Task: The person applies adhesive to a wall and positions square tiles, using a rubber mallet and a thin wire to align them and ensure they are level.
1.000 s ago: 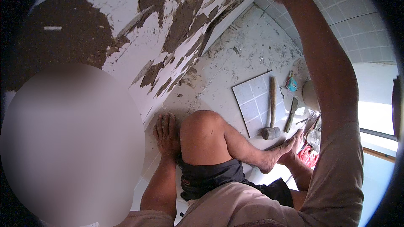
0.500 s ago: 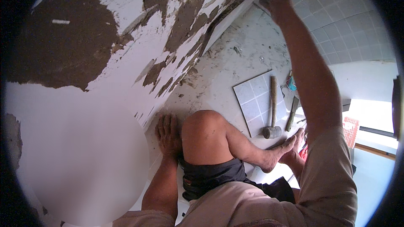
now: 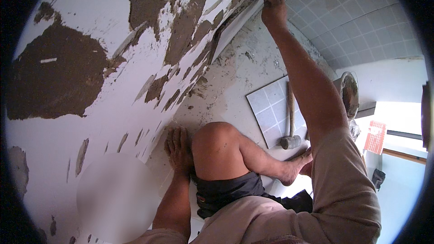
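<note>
My left hand [image 3: 178, 149] rests on the floor beside my bent knee, fingers stretched out and holding nothing. My right arm reaches far forward to the base of the plastered wall [image 3: 149, 58], near the tiled wall. There my right hand [image 3: 274, 12] has its fingers closed, with a small grey thing at the fingertips, too small to make out. It is at the end of a pale strip [image 3: 235, 34] along the foot of the wall, below a dark mortar line. Large patches of brown mortar [image 3: 58, 72] cover parts of the white wall.
A grey gridded tile [image 3: 266, 110] lies on the floor, with a rubber mallet [image 3: 290, 142] on it. Behind my right arm stands a mortar-smeared bucket [image 3: 350, 95]. An orange-red gridded crate [image 3: 375, 137] is farther right. Grey tiles [image 3: 348, 13] cover the other wall.
My right hand has moved left and slightly down along the wall's foot. The view has shifted, and the bucket now shows beside my right arm. My left hand stays on the floor.
</note>
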The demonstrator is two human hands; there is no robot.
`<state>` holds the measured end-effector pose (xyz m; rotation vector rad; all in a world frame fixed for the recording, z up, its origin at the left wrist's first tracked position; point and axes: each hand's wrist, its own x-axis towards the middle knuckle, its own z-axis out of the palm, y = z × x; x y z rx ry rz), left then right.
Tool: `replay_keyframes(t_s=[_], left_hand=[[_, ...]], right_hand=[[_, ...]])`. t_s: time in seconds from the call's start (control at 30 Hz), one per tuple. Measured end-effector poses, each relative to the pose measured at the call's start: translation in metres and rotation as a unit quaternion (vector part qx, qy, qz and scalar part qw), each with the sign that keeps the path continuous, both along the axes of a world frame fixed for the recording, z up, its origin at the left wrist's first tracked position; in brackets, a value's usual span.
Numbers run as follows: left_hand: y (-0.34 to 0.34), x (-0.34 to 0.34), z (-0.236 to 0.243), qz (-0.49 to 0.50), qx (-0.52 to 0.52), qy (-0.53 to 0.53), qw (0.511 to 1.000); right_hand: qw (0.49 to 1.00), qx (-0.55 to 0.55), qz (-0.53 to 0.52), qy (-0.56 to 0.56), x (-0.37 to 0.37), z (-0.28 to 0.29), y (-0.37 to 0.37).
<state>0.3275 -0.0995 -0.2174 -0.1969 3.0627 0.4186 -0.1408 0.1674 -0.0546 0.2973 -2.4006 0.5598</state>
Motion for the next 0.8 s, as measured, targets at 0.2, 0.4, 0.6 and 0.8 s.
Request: replay_keyframes(t_s=[0.2, 0.4, 0.6, 0.8], left_hand=[[-0.001, 0.001, 0.003, -0.002, -0.013, -0.017, 1.0], [-0.005, 0.004, -0.002, -0.015, -0.021, 0.021, 0.999], [0.002, 0.001, -0.002, -0.007, -0.001, 0.031, 0.999], [-0.007, 0.004, 0.002, -0.02, -0.026, 0.056, 0.998]], right_hand=[[0.996, -0.008, 0.035, 0.078, 0.004, 0.008, 0.003], [0.999, -0.042, 0.024, 0.019, 0.002, 0.003, -0.002], [0.998, -0.068, 0.017, 0.001, -0.016, -0.006, 0.009], [0.987, -0.129, -0.009, -0.094, 0.011, 0.014, -0.025]])
